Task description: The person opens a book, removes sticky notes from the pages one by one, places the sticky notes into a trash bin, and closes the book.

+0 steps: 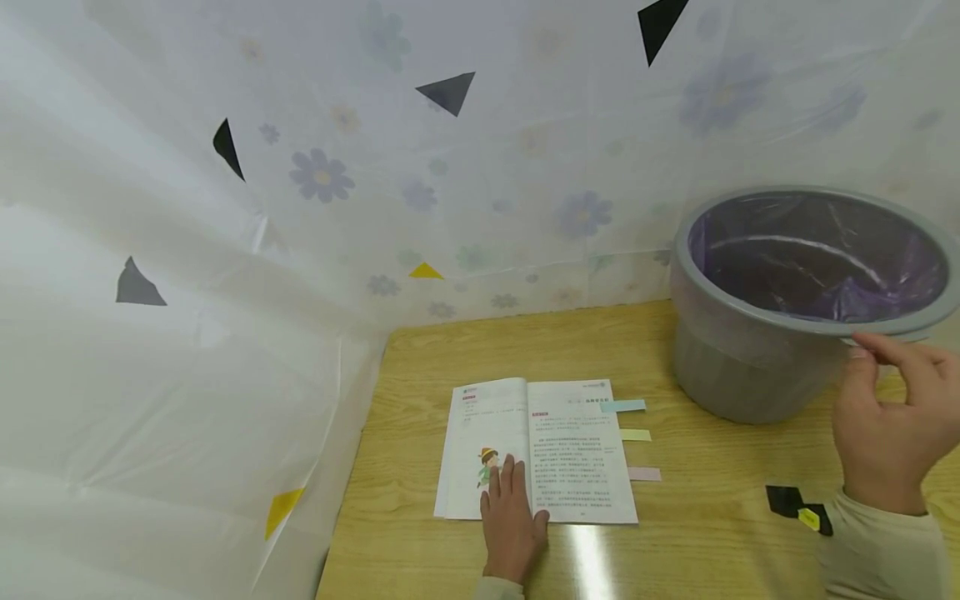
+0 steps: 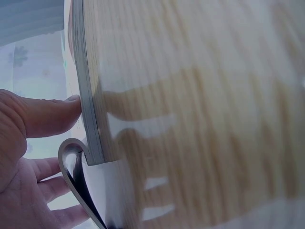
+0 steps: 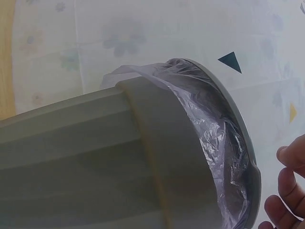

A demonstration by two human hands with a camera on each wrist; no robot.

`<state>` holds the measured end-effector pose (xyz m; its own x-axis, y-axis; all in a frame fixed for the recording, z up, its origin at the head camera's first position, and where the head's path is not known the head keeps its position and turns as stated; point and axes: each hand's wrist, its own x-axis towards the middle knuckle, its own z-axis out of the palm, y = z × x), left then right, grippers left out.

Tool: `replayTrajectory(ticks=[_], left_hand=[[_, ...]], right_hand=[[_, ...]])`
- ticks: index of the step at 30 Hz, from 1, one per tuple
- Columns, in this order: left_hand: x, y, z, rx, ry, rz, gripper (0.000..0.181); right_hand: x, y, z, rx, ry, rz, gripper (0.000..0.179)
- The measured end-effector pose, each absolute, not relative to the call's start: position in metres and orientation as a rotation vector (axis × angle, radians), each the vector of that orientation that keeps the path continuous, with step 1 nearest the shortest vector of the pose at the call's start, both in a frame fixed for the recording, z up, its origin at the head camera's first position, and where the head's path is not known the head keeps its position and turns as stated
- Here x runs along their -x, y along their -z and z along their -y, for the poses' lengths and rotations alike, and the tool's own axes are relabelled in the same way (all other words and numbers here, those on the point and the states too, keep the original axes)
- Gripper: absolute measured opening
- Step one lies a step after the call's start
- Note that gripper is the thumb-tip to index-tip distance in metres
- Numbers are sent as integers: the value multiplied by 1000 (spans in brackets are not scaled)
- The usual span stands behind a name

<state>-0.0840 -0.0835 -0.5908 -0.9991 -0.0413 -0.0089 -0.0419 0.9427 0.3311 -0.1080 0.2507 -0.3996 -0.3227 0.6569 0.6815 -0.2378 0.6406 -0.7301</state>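
Left hand (image 1: 512, 521): laid flat on the open book (image 1: 570, 467), gripping nothing. Right hand (image 1: 892, 417): at the bin (image 1: 735, 367), thumb and forefinger close together; cannot tell whether anything is pinched. Bin: right of the book, liner (image 1: 862, 300) fitted. Book: on the table (image 1: 405, 467). Tabs (image 1: 636, 435): three project from its right edge; tabbing appears done. Outstanding: apparently only the right hand's business at the bin.

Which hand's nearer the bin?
Right. The right hand is close in front of the bin; the left hand rests on the open book, well to the bin's left.
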Motion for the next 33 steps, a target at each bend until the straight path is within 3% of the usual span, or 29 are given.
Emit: replayTrajectory(ticks=[33], left_hand=[[84, 591, 83, 68, -534, -3093, 78]], right_hand=[[109, 427, -253, 225, -934, 1531, 26]])
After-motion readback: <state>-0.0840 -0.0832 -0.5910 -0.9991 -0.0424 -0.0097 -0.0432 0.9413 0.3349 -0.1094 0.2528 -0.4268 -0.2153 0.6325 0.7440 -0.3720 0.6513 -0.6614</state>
